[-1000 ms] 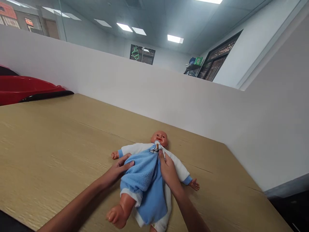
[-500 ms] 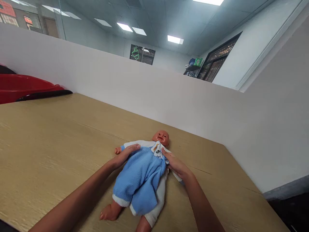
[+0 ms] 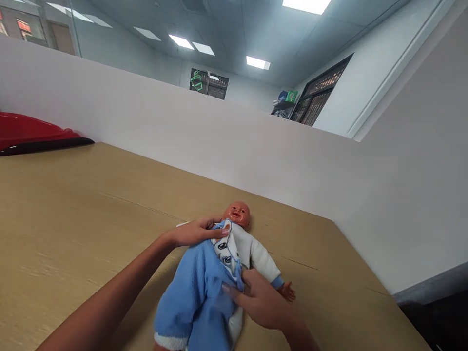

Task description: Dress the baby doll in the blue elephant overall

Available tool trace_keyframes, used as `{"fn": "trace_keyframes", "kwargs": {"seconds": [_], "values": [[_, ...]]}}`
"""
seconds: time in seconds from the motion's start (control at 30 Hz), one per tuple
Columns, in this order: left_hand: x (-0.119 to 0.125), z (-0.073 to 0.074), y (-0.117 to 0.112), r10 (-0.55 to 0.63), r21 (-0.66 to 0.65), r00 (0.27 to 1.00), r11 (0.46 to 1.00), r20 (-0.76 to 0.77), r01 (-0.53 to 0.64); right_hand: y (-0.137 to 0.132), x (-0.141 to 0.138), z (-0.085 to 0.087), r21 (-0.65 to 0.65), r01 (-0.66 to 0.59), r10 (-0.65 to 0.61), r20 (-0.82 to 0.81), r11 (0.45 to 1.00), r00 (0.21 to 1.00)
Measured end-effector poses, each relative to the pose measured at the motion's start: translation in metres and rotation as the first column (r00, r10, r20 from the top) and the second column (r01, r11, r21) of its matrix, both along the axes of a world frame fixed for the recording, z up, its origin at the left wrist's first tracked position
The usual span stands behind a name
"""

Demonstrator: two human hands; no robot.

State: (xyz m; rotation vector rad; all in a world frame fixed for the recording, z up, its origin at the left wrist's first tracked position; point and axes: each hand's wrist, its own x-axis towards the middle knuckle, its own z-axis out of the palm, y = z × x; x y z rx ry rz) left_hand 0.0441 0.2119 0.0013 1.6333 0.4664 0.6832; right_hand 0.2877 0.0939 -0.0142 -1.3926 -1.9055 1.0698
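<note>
A baby doll (image 3: pixel 237 214) lies face up on the table, its head pointing away from me. It wears a white long-sleeved top (image 3: pixel 263 261) and light blue fleece overalls (image 3: pixel 204 285), with a cartoon face on the white bib (image 3: pixel 224 246). At the doll's shoulder, my left hand (image 3: pixel 193 232) has its thumb over the top of the bib and its fingers behind the strap area, closed on the cloth. Lower down, my right hand (image 3: pixel 263 298) pinches the side edge of the overalls beside the waist. One of the doll's hands (image 3: pixel 287 291) shows past my right hand.
The wooden table (image 3: pixel 91 209) has thin seams across it. A white low wall (image 3: pixel 164 122) runs along its far edge, with a glass panel above. A red plastic object with a black rim (image 3: pixel 36 131) stands at the far left.
My left hand has gone from lying along the doll's side to gripping the bib top. My right hand has moved down from the chest to the overalls' side. The bib is now pulled askew.
</note>
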Motion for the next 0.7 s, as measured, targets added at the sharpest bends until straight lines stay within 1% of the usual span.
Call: {"fn": "trace_keyframes", "kwargs": {"seconds": [0.07, 0.1, 0.17, 0.2, 0.23, 0.27, 0.3, 0.33, 0.4, 0.47, 0.5, 0.53, 0.57, 0.6, 0.63, 0.67, 0.7], "values": [[-0.004, -0.003, 0.001, -0.071, 0.057, 0.996, 0.996, -0.061, 0.074, 0.000, 0.001, 0.000, -0.095, 0.012, -0.020, -0.080, 0.995, 0.997], [-0.006, -0.004, 0.002, -0.128, 0.078, 0.984, 0.987, -0.125, 0.138, 0.003, 0.001, 0.001, -0.136, 0.026, -0.044, -0.135, 0.990, 0.990], [-0.009, -0.005, 0.001, -0.249, 0.074, 0.928, 0.958, -0.277, 0.279, 0.011, -0.003, 0.004, -0.163, 0.094, -0.130, -0.222, 0.982, 0.966], [-0.011, -0.006, 0.000, -0.298, 0.050, 0.898, 0.942, -0.323, 0.331, 0.016, -0.005, 0.006, -0.166, 0.131, -0.168, -0.235, 0.977, 0.957], [-0.012, -0.007, -0.001, -0.325, 0.033, 0.885, 0.934, -0.334, 0.356, 0.021, -0.006, 0.007, -0.166, 0.150, -0.187, -0.232, 0.975, 0.955], [-0.013, -0.009, -0.002, -0.322, 0.038, 0.892, 0.936, -0.316, 0.351, 0.025, -0.006, 0.008, -0.169, 0.150, -0.184, -0.206, 0.974, 0.961], [-0.013, -0.011, -0.003, -0.297, 0.051, 0.912, 0.945, -0.284, 0.323, 0.028, -0.003, 0.008, -0.179, 0.136, -0.164, -0.154, 0.974, 0.974], [-0.013, -0.014, -0.003, -0.253, 0.062, 0.934, 0.959, -0.251, 0.276, 0.030, 0.001, 0.009, -0.192, 0.099, -0.117, -0.081, 0.976, 0.990], [-0.010, -0.021, -0.004, -0.151, 0.048, 0.966, 0.985, -0.209, 0.164, 0.032, 0.014, 0.012, -0.210, -0.045, 0.062, 0.073, 0.977, 0.995], [-0.005, -0.028, -0.003, -0.083, 0.014, 0.979, 0.996, -0.185, 0.087, 0.031, 0.025, 0.019, -0.216, -0.219, 0.254, 0.148, 0.951, 0.956], [-0.001, -0.031, -0.003, -0.089, 0.002, 0.980, 0.996, -0.176, 0.091, 0.030, 0.028, 0.023, -0.201, -0.306, 0.337, 0.139, 0.931, 0.931], [0.002, -0.033, -0.004, -0.128, -0.011, 0.977, 0.992, -0.170, 0.128, 0.028, 0.030, 0.027, -0.171, -0.378, 0.399, 0.111, 0.910, 0.910], [0.005, -0.035, -0.004, -0.196, -0.034, 0.966, 0.981, -0.169, 0.193, 0.027, 0.029, 0.030, -0.140, -0.427, 0.439, 0.072, 0.893, 0.895], [0.007, -0.036, -0.005, -0.265, -0.064, 0.950, 0.964, -0.163, 0.258, 0.026, 0.026, 0.032, -0.107, -0.450, 0.455, 0.027, 0.886, 0.890], [0.007, -0.036, -0.005, -0.318, -0.094, 0.936, 0.947, -0.150, 0.307, 0.025, 0.023, 0.032, -0.080, -0.452, 0.452, -0.017, 0.889, 0.892], [0.007, -0.036, -0.005, -0.348, -0.120, 0.928, 0.935, -0.133, 0.333, 0.025, 0.019, 0.031, -0.068, -0.426, 0.423, -0.061, 0.902, 0.904], [0.005, -0.035, -0.006, -0.348, -0.137, 0.930, 0.933, -0.115, 0.332, 0.025, 0.016, 0.028, -0.073, -0.370, 0.362, -0.104, 0.926, 0.926]]}}
